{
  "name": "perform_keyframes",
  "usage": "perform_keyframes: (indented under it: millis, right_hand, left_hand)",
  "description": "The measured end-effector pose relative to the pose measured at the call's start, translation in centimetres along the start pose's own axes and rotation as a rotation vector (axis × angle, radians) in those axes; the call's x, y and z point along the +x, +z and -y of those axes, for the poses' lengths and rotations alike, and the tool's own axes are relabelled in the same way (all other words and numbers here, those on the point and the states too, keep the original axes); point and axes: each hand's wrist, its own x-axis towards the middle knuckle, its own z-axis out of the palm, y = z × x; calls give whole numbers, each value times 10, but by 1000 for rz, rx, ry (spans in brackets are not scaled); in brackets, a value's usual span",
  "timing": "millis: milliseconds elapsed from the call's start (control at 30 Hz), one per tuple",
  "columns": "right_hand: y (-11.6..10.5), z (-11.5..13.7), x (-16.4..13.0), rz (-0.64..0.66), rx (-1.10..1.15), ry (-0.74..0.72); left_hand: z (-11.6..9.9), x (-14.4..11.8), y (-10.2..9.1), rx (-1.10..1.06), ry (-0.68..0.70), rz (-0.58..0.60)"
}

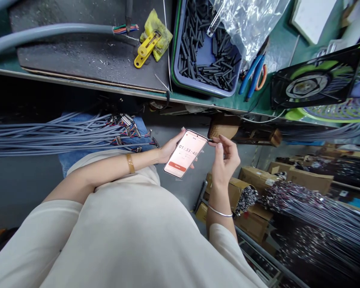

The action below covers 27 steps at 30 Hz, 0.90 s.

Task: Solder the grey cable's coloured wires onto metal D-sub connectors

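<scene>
My left hand [168,149] is wrapped round a phone [184,157], its fingertips showing past the right edge. On the lit pinkish screen are the digits 01:33:40 and a red button. Beside the phone's upper right corner is my right hand [227,158], fingers loosely bent and thumb apart from them. A small dark sliver shows at its fingertips; I cannot make out what it is. Left of the phone, a bundle of grey cables [63,134] with small connectors at their ends lies across my lap.
The bench edge runs above my hands. On it are a thick grey cable [63,31], a yellow tool [147,49] on a yellow sponge, a bin [208,90] of black tubes, blue-handled pliers [253,78] and a fan [310,82]. Cartons [309,180] and cable bundles [318,208] stand at right.
</scene>
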Motion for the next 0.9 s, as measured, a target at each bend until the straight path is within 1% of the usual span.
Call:
perform_keyframes:
  millis: [200, 267, 400, 467, 567, 633, 733, 833, 900]
  right_hand:
    - [-1, 0, 0, 12, 1, 13]
    - [-1, 0, 0, 52, -15, 30]
    - [-2, -2, 1, 175, -100, 99]
    - [-1, -5, 2, 247, -146, 152]
    - [-1, -10, 5, 370, -148, 218]
    - [2, -13, 6, 408, -137, 233]
    - [12, -18, 2, 426, -160, 251]
    - [34, -22, -9, 422, -144, 246]
    - [50, -27, -15, 375, -93, 230]
  left_hand:
    - [1, 0, 2, 39, -9, -15]
    - [1, -1, 4, 63, 4, -25]
    - [3, -3, 8, 144, 59, -38]
    - [5, -5, 8, 237, 46, -85]
    - [8, -8, 5, 476, -16, -186]
    - [10, -8, 2, 597, -12, -238]
    - [16, -4, 1, 708, 66, -329]
    - [23, 2, 1, 825, 174, -419]
    - [26, 6, 0, 886, 218, -450]
